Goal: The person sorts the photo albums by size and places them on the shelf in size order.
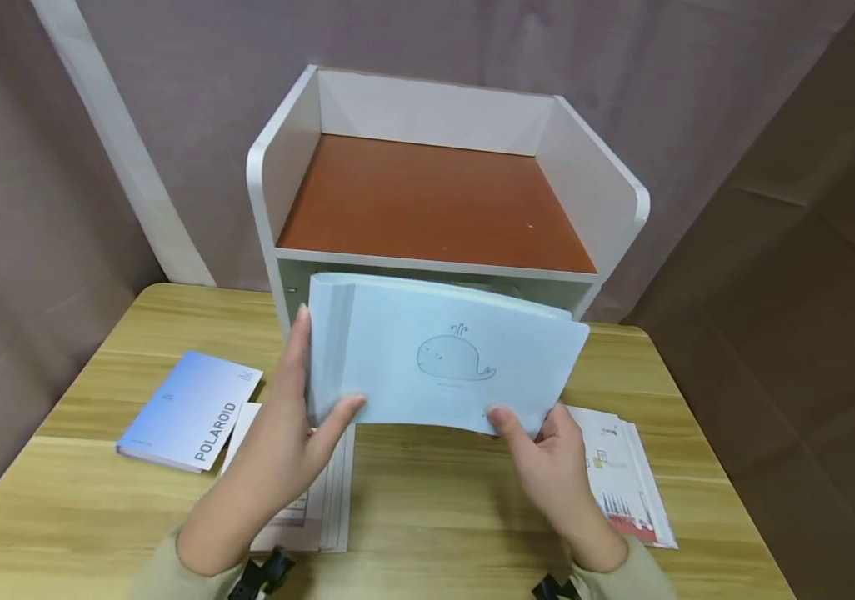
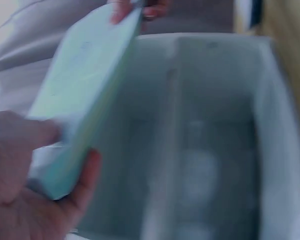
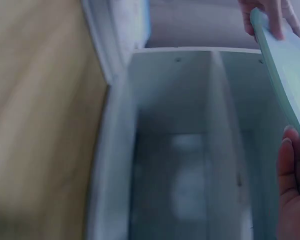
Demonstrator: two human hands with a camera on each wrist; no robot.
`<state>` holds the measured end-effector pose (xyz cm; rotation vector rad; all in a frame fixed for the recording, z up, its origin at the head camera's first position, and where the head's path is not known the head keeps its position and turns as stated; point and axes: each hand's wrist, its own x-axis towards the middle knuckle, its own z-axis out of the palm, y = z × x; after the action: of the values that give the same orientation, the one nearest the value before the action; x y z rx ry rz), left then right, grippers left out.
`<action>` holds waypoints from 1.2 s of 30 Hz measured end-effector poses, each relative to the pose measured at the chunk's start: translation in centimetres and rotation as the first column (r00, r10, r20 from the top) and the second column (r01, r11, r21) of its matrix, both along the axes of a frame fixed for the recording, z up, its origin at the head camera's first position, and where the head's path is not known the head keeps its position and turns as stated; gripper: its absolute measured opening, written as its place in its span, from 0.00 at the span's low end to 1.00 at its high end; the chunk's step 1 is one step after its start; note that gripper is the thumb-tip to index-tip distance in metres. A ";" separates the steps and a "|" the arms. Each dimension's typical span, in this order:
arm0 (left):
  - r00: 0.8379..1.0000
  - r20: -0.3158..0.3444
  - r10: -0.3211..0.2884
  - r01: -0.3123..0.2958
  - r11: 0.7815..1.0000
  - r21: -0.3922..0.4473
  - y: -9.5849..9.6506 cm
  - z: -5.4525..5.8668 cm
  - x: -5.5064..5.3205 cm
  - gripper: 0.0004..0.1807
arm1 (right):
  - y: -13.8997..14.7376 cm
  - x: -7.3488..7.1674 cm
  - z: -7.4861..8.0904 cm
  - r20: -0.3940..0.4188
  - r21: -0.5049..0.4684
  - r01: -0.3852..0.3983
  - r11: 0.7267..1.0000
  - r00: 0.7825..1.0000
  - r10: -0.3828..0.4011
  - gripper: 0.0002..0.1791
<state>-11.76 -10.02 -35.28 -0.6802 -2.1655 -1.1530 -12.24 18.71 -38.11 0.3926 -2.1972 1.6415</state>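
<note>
Both hands hold up a light blue notebook whose cover bears a small whale drawing. It is in front of a small white shelf unit and above the tabletop. My left hand grips its left end, thumb on the cover and fingers behind. At the lower right corner, my right hand pinches the edge between thumb and fingers. The left wrist view shows the notebook tilted, with the left thumb and fingers on either side. In the right wrist view, the notebook is partly cut off by the frame.
Left on the wooden table lies a blue POLAROID book. Pale books lie partly under my left arm. An illustrated book lies beside my right hand. The shelf's lower compartments face me, split by a divider.
</note>
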 end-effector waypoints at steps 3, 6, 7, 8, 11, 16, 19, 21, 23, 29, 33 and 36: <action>0.996 0.086 0.001 0.008 0.994 -0.105 -0.2 1.6 0.0 0.66 | -0.1 -0.8 1.3 -0.024 0.005 0.021 1.000 0.999 -0.021 0.14; 0.991 0.132 0.018 0.002 0.989 -0.146 -0.3 2.3 0.0 0.71 | -0.4 -1.5 2.3 -0.039 -0.011 0.018 1.000 0.999 -0.018 0.15; 0.990 0.138 0.023 -0.003 0.990 -0.144 -0.3 2.4 0.0 0.72 | -0.5 -1.6 2.5 -0.039 -0.017 0.020 1.000 0.999 -0.021 0.15; 0.990 0.141 0.028 -0.008 0.991 -0.137 -0.3 2.4 0.0 0.72 | -0.7 -1.6 2.8 -0.035 -0.028 0.021 0.999 0.999 -0.022 0.15; 0.991 0.134 0.024 -0.011 0.995 -0.101 -0.2 2.2 -0.1 0.70 | -1.0 -1.5 3.3 -0.018 -0.034 0.021 0.999 1.000 -0.022 0.17; 0.998 0.068 -0.001 0.003 0.999 -0.035 -0.3 1.8 -0.1 0.64 | -0.6 -1.2 4.4 0.040 0.029 -0.128 0.991 0.991 0.127 0.26; 0.997 0.042 -0.058 0.056 0.997 0.057 -0.5 2.0 -0.1 0.61 | 0.1 -1.1 5.1 0.127 0.082 -0.274 0.958 0.956 0.263 0.36; 0.994 0.032 -0.102 0.098 0.989 0.115 -0.6 2.2 -0.1 0.60 | 0.5 -1.0 5.6 0.169 0.099 -0.333 0.938 0.934 0.314 0.40; 0.991 0.028 -0.132 0.126 0.979 0.158 -0.5 2.4 -0.1 0.60 | 0.8 -0.9 6.1 0.178 0.102 -0.354 0.930 0.926 0.333 0.40; 0.993 -0.049 -0.108 0.118 0.953 0.280 0.3 3.1 -0.2 0.55 | 0.6 -0.2 7.7 0.069 0.002 -0.304 0.953 0.951 0.303 0.48; 0.990 -0.125 -0.071 0.111 0.930 0.352 0.8 4.1 -0.5 0.49 | -0.3 0.0 9.3 -0.066 -0.096 -0.328 0.940 0.944 0.322 0.50; 0.986 -0.153 -0.061 0.116 0.917 0.381 1.1 4.8 -1.0 0.48 | -0.8 -0.5 10.1 -0.180 -0.096 -0.343 0.934 0.929 0.323 0.44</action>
<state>-12.72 -8.94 -30.45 -0.6607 -1.7324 -1.4848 -12.73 17.87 -28.04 0.8727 -1.9746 1.8351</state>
